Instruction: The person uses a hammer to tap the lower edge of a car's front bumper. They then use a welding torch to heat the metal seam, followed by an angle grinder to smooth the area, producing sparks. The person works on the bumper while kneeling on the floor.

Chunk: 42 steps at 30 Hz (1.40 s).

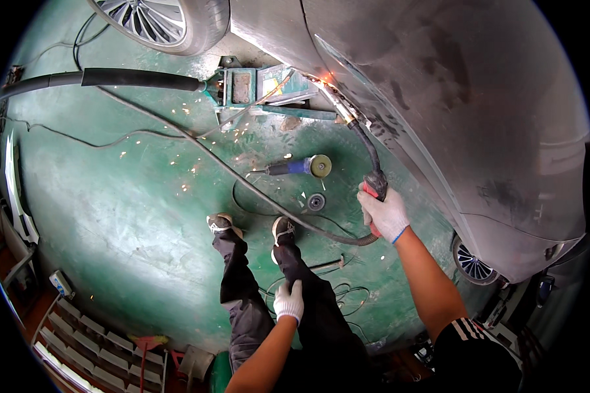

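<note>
Gripping the handle of a welding torch point(366, 139), the right hand point(385, 213) is the nearer one in the head view, its gloved fingers wrapped around the grip. From those fingers the torch points away from the person and a little to the left, its long axis slanting up along the lower edge of the grey car point(465, 98). Its tip is at that edge, where an orange glow shows, with sparks lower down and to the left. A dark cable point(337, 238) leaves the handle and crosses the floor.

The left hand point(288, 301) lies on the person's leg, well apart from the torch; I see nothing in it, but cannot tell how far its fingers are curled. Between the feet and the teal jack point(242, 92) lies an angle grinder point(297, 167), with a loose disc point(316, 202) nearby. The only likely container, a green tub-like thing point(220, 374) at the bottom edge, hides its inside.
</note>
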Each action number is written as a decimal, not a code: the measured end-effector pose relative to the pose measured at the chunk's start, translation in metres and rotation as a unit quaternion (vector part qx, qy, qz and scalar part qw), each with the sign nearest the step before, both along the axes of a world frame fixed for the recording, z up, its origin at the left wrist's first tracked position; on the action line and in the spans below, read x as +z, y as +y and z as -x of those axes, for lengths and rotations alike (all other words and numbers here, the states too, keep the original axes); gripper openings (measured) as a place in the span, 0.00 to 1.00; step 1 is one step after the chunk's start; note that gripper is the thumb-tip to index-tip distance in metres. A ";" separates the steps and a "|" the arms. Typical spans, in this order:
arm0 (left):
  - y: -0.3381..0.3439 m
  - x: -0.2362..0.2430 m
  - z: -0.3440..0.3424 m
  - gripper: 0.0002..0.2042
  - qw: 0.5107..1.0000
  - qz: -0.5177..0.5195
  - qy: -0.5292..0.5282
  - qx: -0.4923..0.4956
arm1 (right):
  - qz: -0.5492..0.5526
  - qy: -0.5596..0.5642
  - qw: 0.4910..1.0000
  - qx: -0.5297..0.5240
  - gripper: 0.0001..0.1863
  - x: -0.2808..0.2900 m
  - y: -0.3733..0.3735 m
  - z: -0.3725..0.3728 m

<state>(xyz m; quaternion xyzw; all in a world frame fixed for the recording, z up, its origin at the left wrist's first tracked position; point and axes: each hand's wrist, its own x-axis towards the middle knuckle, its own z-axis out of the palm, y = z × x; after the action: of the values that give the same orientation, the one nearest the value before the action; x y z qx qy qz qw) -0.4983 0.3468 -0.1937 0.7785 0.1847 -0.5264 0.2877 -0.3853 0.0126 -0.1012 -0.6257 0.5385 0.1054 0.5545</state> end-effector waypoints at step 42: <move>-0.264 0.097 -0.348 0.46 0.647 0.242 -0.712 -0.128 | 0.012 -0.036 0.993 -0.111 0.09 -0.015 0.042 -0.015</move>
<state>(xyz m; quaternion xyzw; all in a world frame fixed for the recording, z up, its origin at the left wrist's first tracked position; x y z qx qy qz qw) -0.1498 0.0831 -0.0963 0.8322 -0.3128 0.1322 0.4383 -0.3699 0.0542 -0.1159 -0.5725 0.5855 0.0143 0.5738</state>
